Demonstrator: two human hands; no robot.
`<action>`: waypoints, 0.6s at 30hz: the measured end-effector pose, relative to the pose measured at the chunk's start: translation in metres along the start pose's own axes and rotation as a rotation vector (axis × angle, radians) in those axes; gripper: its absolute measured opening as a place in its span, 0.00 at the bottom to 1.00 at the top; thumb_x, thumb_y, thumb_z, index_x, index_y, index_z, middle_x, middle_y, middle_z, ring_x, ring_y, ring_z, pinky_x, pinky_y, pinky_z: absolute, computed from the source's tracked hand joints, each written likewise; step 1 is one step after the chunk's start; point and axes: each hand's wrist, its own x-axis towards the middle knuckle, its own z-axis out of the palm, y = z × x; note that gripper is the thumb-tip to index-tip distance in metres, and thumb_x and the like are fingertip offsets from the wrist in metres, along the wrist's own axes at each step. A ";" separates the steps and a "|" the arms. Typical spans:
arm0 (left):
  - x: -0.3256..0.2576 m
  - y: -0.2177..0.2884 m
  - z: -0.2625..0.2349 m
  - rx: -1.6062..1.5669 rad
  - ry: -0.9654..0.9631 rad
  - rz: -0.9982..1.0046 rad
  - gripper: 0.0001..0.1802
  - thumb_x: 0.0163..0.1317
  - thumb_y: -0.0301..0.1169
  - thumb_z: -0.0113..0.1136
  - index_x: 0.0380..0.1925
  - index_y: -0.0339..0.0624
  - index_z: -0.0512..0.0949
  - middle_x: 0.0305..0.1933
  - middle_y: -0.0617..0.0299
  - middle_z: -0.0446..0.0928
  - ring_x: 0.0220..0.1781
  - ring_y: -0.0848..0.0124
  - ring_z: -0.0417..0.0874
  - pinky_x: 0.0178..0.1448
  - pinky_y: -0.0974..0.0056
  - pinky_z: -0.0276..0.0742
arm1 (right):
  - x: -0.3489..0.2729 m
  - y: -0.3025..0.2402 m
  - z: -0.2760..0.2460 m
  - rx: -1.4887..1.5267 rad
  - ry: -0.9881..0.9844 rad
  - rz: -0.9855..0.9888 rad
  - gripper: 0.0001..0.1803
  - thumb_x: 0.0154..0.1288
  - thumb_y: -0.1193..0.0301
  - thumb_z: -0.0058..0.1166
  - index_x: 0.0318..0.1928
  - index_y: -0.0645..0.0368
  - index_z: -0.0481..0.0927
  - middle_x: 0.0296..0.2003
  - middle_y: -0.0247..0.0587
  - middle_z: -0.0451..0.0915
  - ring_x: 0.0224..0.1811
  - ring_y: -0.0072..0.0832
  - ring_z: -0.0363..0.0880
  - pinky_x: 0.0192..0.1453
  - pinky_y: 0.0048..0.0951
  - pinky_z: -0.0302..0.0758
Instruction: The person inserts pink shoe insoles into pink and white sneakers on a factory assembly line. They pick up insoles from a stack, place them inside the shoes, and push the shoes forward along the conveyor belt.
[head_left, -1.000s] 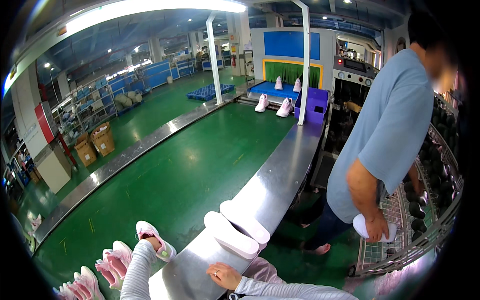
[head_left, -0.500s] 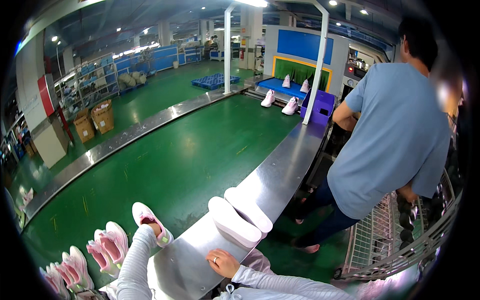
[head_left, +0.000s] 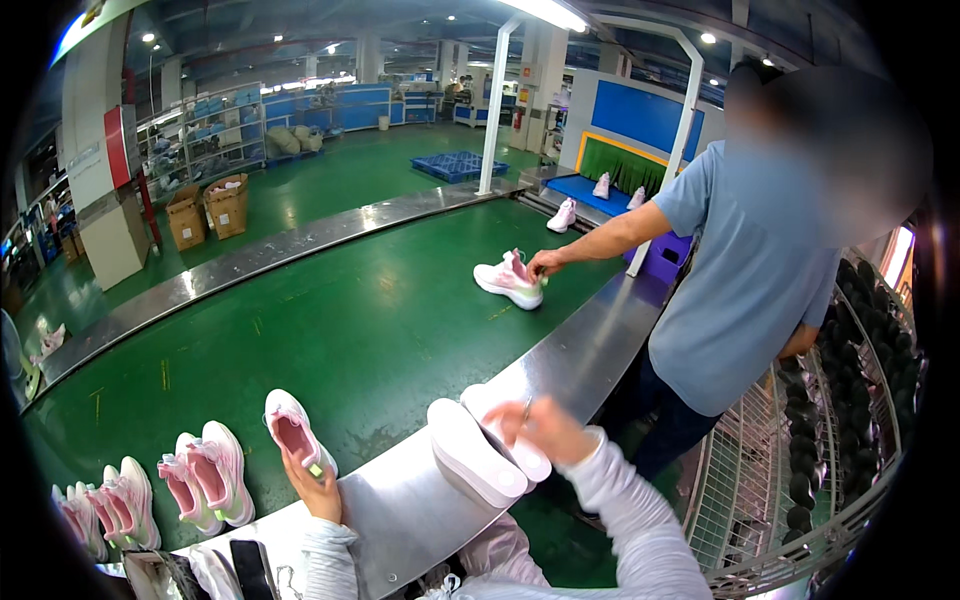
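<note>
My left hand [head_left: 316, 492] is closed on the heel of a pink and white sneaker [head_left: 291, 432], which rests on the green belt [head_left: 400, 320] close to its metal edge. Two white-soled shoes [head_left: 470, 455] lie soles up, side by side, on the metal ledge [head_left: 390, 520]. Over the right one of these hovers my right hand [head_left: 548, 430], smeared by motion, with a ring on one finger; whether it touches the shoe is unclear. Left of my left hand, upright pink and white sneakers [head_left: 208, 478] stand in pairs along the belt.
A co-worker in a blue shirt [head_left: 735, 270] stands at right, one hand on another pink sneaker [head_left: 510, 280] on the belt. More sneakers [head_left: 602, 186] sit by the machine opening, near a purple bin [head_left: 662, 258]. A wire rack cart [head_left: 735, 470] is at right; a phone [head_left: 252, 570] lies lower left.
My right hand has risen from the ledge to above the white-soled shoes. My left hand has shifted from inside the sneaker to its heel. The co-worker has turned, reaching a sneaker onto the belt.
</note>
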 end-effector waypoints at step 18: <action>-0.012 0.018 -0.008 0.071 0.075 -0.087 0.40 0.50 0.39 0.57 0.61 0.40 0.51 0.61 0.47 0.55 0.62 0.52 0.57 0.64 0.56 0.51 | 0.223 0.284 -0.192 -0.845 0.522 0.627 0.25 0.59 0.61 0.43 0.58 0.40 0.63 0.46 0.48 0.73 0.52 0.42 0.70 0.56 0.38 0.66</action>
